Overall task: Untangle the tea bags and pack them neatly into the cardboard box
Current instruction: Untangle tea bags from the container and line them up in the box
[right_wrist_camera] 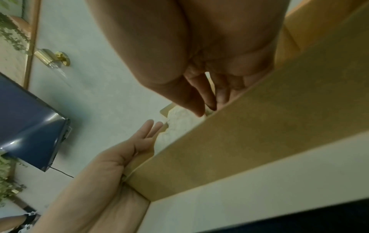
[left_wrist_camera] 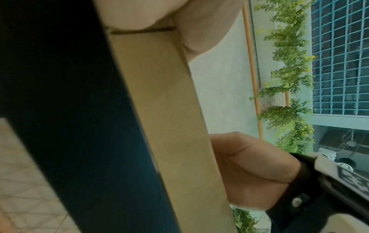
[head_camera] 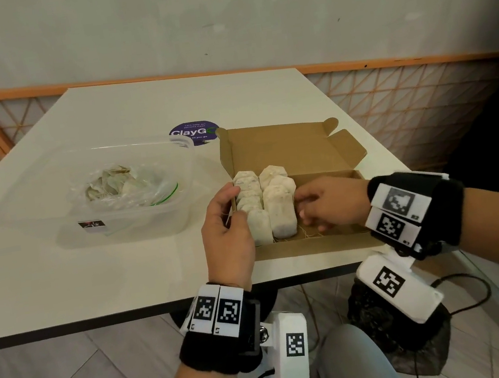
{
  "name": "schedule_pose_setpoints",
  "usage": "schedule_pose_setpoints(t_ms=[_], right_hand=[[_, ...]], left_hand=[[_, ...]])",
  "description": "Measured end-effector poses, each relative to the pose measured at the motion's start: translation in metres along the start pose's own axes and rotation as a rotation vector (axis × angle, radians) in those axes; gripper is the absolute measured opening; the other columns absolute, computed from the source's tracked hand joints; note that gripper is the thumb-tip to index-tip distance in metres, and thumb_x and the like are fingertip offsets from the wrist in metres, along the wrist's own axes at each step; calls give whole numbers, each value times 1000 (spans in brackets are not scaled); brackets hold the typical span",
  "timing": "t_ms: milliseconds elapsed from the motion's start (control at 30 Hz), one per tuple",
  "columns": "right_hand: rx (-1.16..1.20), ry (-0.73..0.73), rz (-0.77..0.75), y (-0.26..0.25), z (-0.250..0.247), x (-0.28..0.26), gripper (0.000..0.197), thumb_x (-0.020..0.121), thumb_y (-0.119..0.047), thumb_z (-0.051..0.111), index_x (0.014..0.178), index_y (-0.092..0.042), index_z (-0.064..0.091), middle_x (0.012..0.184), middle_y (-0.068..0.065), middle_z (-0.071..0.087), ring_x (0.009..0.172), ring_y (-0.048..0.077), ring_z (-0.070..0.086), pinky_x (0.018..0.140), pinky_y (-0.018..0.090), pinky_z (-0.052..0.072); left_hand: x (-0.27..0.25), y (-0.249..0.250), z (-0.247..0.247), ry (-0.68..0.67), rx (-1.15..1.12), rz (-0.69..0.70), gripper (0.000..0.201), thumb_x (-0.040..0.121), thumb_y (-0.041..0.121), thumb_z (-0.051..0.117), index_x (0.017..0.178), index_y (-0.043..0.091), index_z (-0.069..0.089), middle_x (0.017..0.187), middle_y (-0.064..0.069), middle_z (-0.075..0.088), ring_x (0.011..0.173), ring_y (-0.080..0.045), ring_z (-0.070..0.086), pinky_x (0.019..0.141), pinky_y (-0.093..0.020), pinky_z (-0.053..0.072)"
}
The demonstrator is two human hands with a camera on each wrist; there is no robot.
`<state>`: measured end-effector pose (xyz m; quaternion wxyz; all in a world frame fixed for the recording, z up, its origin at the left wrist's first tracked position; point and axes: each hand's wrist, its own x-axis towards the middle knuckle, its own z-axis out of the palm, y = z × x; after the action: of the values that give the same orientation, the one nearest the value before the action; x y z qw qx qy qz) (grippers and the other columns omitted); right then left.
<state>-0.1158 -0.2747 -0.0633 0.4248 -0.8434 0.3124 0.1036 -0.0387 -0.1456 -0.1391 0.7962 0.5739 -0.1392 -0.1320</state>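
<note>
An open cardboard box (head_camera: 314, 245) sits on the white table with its lid folded back. Two rows of pale tea bags (head_camera: 279, 207) fill its left end, and loose strings lie on the box floor beside them. My left hand (head_camera: 229, 214) rests against the box's left wall, thumb up along the wall's top edge. In the right wrist view, the left hand's fingers (right_wrist_camera: 151, 127) lie straight beside the tea bags (right_wrist_camera: 179, 124). My right hand (head_camera: 308, 209) is inside the box, its straight fingers (right_wrist_camera: 199, 100) touching the right row. The left wrist view shows mainly the box wall (left_wrist_camera: 169, 110).
A clear plastic tub (head_camera: 35, 199) stands left of the box and holds a zip bag (head_camera: 119, 184) with more tangled tea bags. A purple round sticker (head_camera: 189, 131) lies behind the box. The table's front edge (head_camera: 99, 318) runs just below my left wrist.
</note>
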Motion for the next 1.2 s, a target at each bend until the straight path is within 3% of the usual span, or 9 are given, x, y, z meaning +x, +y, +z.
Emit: schedule_pose_setpoints(t_ms=[100,200,267,367,533,700,900,1033,1200], right_hand=[[-179,-9,-52,-6,-1,4,37,91,-1,40,125,-8,54,74,-2,49,61,10,45,57,20,40],[-305,62,-40,-6,-7,3,32,94,-8,39,121,-4,55,86,2,52,68,12,46,56,16,35],[-370,98,-35,-5,-9,4,28,96,-18,41,118,-7,56,96,3,53,79,15,48,60,15,36],[-199,144,-3,-4,-5,12,22,94,-33,50,98,-15,60,80,0,54,74,15,50,67,24,45],[48,200,-39,-6,-9,17,12,91,-18,57,79,-17,57,65,-2,52,51,7,43,34,9,31],[60,129,-56,-11,-14,21,19,89,-11,59,108,-8,62,71,1,56,57,8,47,35,10,34],[95,152,-44,-17,-23,22,21,89,-26,61,100,-9,64,69,2,59,56,9,50,39,12,39],[223,173,-62,-18,-23,24,18,87,-11,62,103,-1,65,72,8,61,59,11,56,47,14,49],[277,184,-10,-23,-20,24,18,87,-4,61,102,4,63,76,11,61,63,14,59,57,19,54]], left_hand=[[0,1,-1,-7,5,-5,46,87,-11,43,100,29,63,126,-5,62,118,-19,58,102,-48,46],[-1,1,-1,-5,10,-4,45,88,-11,43,102,27,63,126,-5,62,118,-17,58,103,-47,45],[-1,2,0,4,15,0,44,88,-11,43,103,26,63,125,-4,62,118,-17,58,103,-46,45],[-1,2,0,7,23,-3,42,88,-10,45,104,24,63,124,-3,63,117,-17,58,102,-46,46],[-2,5,0,3,-2,-31,39,89,-9,46,104,22,63,125,-4,63,118,-18,58,103,-46,45],[1,10,-2,-8,-101,-161,41,89,-12,46,114,16,63,117,-1,65,113,-17,60,95,-38,51],[10,17,-5,-1,-169,-303,41,86,-11,50,119,12,60,122,-10,63,110,-24,61,92,-41,52],[15,20,-2,-8,-209,-374,43,86,-12,47,121,11,59,121,-9,64,101,-20,64,78,-31,55],[14,21,-2,1,-246,-394,44,87,-13,46,124,9,57,124,-11,62,109,-24,61,84,-33,54]])
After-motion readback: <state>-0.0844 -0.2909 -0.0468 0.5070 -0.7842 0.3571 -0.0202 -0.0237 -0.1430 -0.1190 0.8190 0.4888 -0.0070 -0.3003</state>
